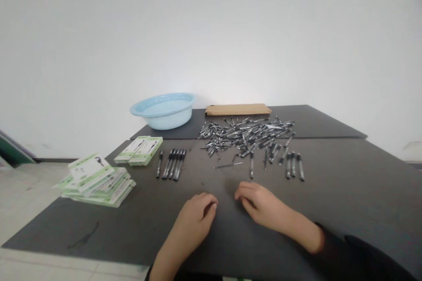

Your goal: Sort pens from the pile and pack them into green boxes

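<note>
Near the front of the dark table (118, 228), my left hand (196, 217) rests with loosely bent fingers, a gap showing between thumb and forefinger. No object shows in it. To its right, my right hand (260, 204) also touches no pen; its fingers curve down and its thumb stands apart. Closest beyond the right hand lies a single clear pen (251, 165) with a dark grip. A thin pen refill (228, 165) lies crosswise beside it. Left of these is a row of several pens (174, 164) side by side, and three more pens (293, 167) lie at the right.
A large heap of pens and parts (250, 134) covers the table's middle back. Behind it lies a flat brown cardboard piece (238, 109). A light blue basin (168, 118) stands back left. Green-white boxes (99, 186) are stacked at left, with two flat boxes (145, 151) behind.
</note>
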Demonstrator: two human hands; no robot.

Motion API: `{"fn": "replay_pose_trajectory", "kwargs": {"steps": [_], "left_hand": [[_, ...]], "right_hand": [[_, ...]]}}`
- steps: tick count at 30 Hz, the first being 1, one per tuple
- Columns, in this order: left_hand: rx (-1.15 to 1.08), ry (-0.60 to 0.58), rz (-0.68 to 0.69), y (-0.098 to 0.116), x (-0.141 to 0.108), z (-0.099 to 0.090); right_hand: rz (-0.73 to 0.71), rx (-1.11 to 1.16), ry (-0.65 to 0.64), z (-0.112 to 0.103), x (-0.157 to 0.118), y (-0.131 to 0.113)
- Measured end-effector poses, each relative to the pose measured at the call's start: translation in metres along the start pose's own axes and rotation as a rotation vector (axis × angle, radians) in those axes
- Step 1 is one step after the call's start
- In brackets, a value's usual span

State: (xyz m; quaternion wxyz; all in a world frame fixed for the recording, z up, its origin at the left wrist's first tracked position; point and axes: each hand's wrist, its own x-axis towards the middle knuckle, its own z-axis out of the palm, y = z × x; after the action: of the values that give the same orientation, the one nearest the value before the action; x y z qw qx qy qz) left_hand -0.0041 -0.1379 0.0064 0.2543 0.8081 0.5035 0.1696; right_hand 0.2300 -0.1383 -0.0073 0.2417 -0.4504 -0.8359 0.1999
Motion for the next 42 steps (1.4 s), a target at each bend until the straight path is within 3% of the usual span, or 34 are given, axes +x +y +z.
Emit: {"fn": "replay_pose_trajectory", "kwargs": {"steps": [3,6,11,16,19,23,28,31,33,37,42], "left_hand": [[-0.004,-0.160,0.106,0.017,0.032,-0.002],[0.070,-0.207,0.191,0.028,0.065,0.001],[0.292,0.017,0.123,0.046,0.105,0.021],[0.391,0.153,0.068,0.048,0.118,0.033],[0.407,0.255,0.053,0.034,0.118,0.024],[0.441,0.404,0.011,0.001,0.123,-0.008],[0.546,0.663,-0.316,-0.052,0.127,-0.059],[0.523,0.774,-0.488,-0.086,0.123,-0.073],[0.490,0.699,-0.592,-0.106,0.121,-0.071],[0.455,0.405,-0.722,-0.132,0.126,-0.056],[0.473,0.386,-0.715,-0.143,0.137,-0.051]], "right_hand": [[-0.029,0.049,0.005,0.003,-0.002,-0.004],[-0.046,0.118,0.043,-0.001,-0.003,-0.006],[-0.051,0.071,0.039,-0.005,-0.003,0.000],[-0.024,0.059,-0.014,0.006,0.001,0.011],[0.003,0.066,-0.016,0.012,0.007,0.015],[0.044,0.096,-0.004,0.015,0.014,0.018],[0.043,0.122,-0.013,0.015,0.016,0.023],[0.026,0.118,-0.029,0.015,0.014,0.025],[0.021,0.120,-0.036,0.015,0.013,0.025],[0.011,0.116,-0.029,0.014,0.013,0.026],[-0.014,0.106,-0.015,0.012,0.013,0.026]]}}
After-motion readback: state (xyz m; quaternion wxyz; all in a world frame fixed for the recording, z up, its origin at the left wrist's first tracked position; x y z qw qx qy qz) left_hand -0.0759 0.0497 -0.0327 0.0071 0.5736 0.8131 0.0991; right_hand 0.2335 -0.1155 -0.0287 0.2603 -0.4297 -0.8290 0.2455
